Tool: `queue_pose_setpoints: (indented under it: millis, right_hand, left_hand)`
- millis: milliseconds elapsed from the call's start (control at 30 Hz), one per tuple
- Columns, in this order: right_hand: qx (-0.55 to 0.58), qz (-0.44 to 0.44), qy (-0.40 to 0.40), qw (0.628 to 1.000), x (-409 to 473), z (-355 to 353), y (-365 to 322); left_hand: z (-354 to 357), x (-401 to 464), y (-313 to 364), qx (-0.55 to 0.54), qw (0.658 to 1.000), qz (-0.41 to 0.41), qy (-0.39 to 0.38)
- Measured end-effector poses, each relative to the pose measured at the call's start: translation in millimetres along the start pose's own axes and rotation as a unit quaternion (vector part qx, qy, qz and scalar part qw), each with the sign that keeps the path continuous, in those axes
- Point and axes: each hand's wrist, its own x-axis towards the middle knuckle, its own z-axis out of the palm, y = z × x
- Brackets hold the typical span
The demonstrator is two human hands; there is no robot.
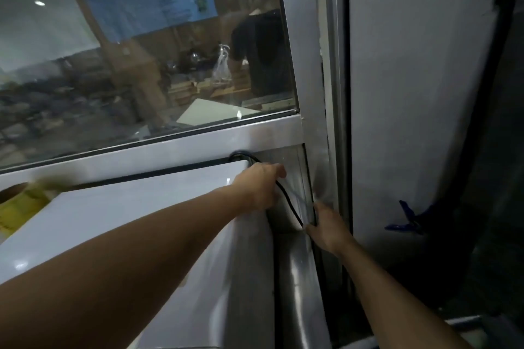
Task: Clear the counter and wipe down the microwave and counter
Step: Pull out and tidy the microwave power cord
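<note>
While left hand (259,187) grips smooth white microwave (136,224) corner, right hand (326,228) fingers pinch thin black cord (286,197).

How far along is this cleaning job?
Nothing visibly wiped yet. In hand: the left hand and right hand are both on the thin black power cord beside the white microwave. A yellow item remains on top; wiping seems still ahead.

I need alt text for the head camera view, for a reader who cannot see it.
Both hands hold a black cable beside a white microwave: the left hand at its back corner, the right hand lower, by a metal window frame. A yellow cloth lies on top.
</note>
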Motion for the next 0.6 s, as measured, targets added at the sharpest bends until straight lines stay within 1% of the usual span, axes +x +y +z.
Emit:
queue_pose_setpoints:
  millis: [167,367,467,600]
  right_hand:
    - [0.004,0.012,-0.037,0.999,14,19,17]
    - [0.003,0.003,-0.067,0.998,25,40,31]
    - [-0.001,-0.006,-0.064,0.998,23,41,36]
    - [0.051,0.005,-0.042,0.998,16,25,42]
  left_hand:
    - [5,13,-2,0.052,0.998,0.010,-0.017]
    - [8,25,-3,0.077,0.997,0.006,-0.022]
    - [10,26,-3,0.081,0.996,0.007,-0.022]
    - [10,26,2,0.076,0.997,0.013,-0.014]
